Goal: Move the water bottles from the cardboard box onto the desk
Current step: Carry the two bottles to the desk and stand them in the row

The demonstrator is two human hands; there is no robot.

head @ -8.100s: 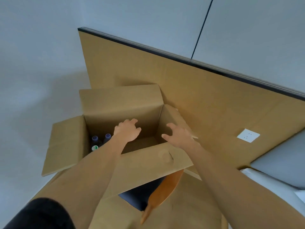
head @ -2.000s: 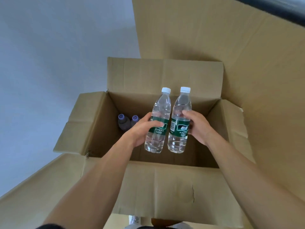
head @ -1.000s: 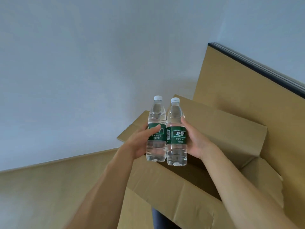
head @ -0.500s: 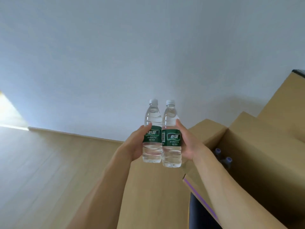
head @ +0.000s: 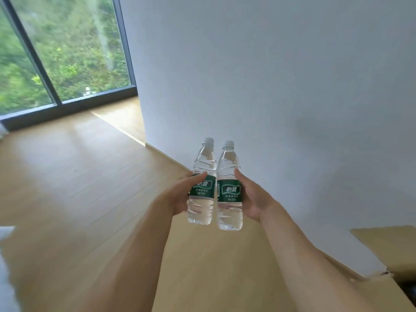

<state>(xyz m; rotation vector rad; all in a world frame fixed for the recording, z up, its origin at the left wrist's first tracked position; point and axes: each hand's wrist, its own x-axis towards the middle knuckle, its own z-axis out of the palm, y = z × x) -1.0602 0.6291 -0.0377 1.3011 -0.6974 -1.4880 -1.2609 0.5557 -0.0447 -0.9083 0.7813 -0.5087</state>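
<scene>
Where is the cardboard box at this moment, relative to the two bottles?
In the head view only a corner of the cardboard box shows, at the lower right edge, below and right of the right hand and the two upright water bottles held side by side.

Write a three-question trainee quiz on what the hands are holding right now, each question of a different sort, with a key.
1. True or false: the left hand and the right hand each hold one clear plastic water bottle with a green label and white cap, the left bottle and the right bottle.
2. Multiple choice: the two bottles are (A) lying flat on the wooden floor, (B) held upright side by side in the air, (C) standing inside the cardboard box.
3. Fill in: the corner of the cardboard box shows at the lower ____ of the view.

Key: 1 true; 2 B; 3 right.
</scene>
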